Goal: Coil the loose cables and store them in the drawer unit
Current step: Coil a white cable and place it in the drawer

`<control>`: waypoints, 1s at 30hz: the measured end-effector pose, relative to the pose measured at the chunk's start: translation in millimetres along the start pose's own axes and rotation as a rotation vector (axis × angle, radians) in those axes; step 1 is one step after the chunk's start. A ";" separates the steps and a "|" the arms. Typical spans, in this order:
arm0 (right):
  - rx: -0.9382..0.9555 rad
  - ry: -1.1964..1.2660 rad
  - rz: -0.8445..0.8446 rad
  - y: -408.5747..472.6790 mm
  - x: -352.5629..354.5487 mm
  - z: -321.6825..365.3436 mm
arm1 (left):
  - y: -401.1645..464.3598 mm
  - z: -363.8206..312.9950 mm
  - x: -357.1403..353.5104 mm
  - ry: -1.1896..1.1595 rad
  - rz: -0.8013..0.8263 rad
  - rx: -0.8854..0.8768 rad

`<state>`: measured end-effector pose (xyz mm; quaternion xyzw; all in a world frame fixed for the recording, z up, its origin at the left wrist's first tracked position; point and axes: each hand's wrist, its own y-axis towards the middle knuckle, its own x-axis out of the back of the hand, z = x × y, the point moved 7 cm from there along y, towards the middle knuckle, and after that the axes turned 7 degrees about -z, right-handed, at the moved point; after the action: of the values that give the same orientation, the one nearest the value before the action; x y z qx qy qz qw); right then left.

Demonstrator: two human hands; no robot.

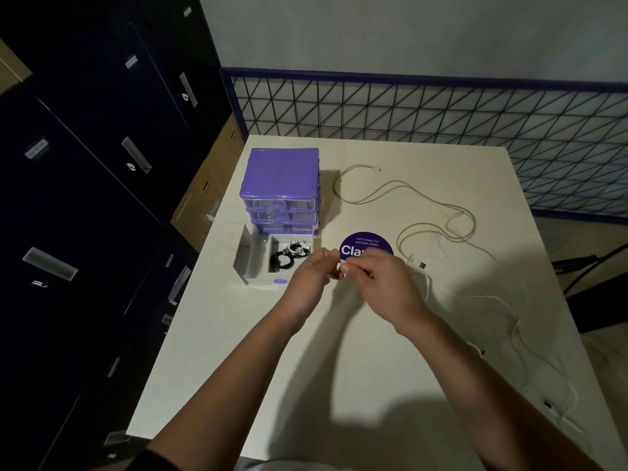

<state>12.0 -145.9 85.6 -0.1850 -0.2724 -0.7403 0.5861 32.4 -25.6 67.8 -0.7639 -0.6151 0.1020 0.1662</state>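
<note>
Several loose cables (401,195) lie sprawled over the right half of the pale counter (339,368): thin, off-white cords in wide, slack loops, one curling near the far edge, others trailing toward the near right corner with small dark plugs at their ends. The purple drawer unit (282,185) stands at the counter's far left, its clear drawers stacked; the bottom drawer (258,263) is pulled out, and black and white coiled cables (289,254) sit in its right compartment. A round purple sticker (360,244) lies just right of the drawer. Both hands meet above the counter in front of the sticker: the left hand (311,283) and right hand (384,283) pinch a small white cable end (342,267) between their fingertips, the cord running off rightward from behind the right hand.
</note>
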 end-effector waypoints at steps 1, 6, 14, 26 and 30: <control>0.009 -0.003 -0.010 0.8 1.1 0.6 | -0.6 -2.0 -0.9 -0.004 -0.005 -0.008; -0.012 0.019 -0.069 0.0 6.1 1.2 | 6.3 -7.6 5.8 0.034 -0.041 -0.052; -0.185 0.123 -0.082 -2.4 9.9 -14.8 | 9.7 -4.4 10.9 0.137 -0.023 -0.077; -0.212 -0.152 -0.057 -1.0 7.1 -17.6 | 9.9 -4.5 16.8 0.076 -0.007 0.042; -0.313 0.058 -0.074 -2.8 4.3 -19.3 | 9.3 -2.5 18.5 -0.013 -0.009 0.032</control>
<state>9.1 -160.7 72.5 -0.2424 -0.1431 -0.7999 0.5300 45.9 -9.7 67.5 -0.7577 -0.6180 0.1159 0.1749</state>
